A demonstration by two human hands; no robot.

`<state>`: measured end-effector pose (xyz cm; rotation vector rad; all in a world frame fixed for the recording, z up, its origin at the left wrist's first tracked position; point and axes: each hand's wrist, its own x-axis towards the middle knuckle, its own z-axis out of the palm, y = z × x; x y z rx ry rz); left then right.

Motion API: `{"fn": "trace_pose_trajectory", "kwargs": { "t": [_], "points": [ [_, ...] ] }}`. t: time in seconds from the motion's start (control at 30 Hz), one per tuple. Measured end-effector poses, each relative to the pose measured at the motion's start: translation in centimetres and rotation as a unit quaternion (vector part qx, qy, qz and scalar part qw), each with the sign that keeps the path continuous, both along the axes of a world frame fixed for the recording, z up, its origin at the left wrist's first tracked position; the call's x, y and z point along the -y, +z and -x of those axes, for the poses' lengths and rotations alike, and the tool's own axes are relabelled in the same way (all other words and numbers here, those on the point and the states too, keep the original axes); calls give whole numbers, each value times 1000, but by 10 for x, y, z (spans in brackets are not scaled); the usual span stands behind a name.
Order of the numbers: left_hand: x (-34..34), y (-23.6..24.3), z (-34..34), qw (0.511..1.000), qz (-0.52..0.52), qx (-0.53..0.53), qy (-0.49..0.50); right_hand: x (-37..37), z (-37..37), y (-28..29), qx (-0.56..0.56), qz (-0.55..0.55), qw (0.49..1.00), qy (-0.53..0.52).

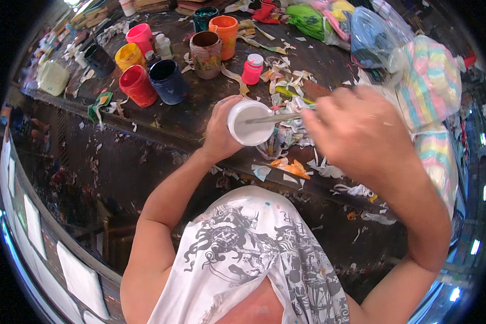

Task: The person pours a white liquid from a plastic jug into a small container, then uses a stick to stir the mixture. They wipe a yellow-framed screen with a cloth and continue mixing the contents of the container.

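A white plastic tub [251, 142] with pale, whitish-grey contents is tilted toward me near the bench's front edge. My left hand [220, 131] wraps around its left side and holds it. From the right, my right hand [362, 132] grips a thin grey metal-looking stirrer [283, 117], whose far end is inside the tub. Motion slightly blurs the right hand, and its fingers partly hide the stirrer's near end. Behind the tub stands a small pink bottle with a pale cap [252, 70].
Paint jars stand at the back left, among them a red jar [139, 86], a dark blue jar [168, 82], a yellow jar [129, 56] and an orange jar [224, 36]. Scraps [292, 168] litter the dark bench. Bagged striped bundles [431, 81] flank the right side.
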<state>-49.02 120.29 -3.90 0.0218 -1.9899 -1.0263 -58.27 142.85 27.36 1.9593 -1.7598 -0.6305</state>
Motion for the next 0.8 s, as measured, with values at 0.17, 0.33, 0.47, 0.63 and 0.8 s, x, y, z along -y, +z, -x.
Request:
{"fn": "trace_pose_trajectory", "kwargs": {
  "t": [0.17,0.33,0.47,0.63,0.8],
  "points": [
    [20,-7,-24,984,-99,114,-91,45,-17,-13,27,-35,999,-16],
    [30,-11,-37,941,-184,212,-189,53,4,-31,376,162,903,129],
    [26,-13,-29,930,-166,251,-210,76,-1,-108,579,401,702,107],
    [26,4,-36,926,-160,296,-172,115,-42,-191,802,496,318,98],
    [27,6,-34,931,-149,276,-188,93,-29,-179,804,396,424,127]
  ]
}}
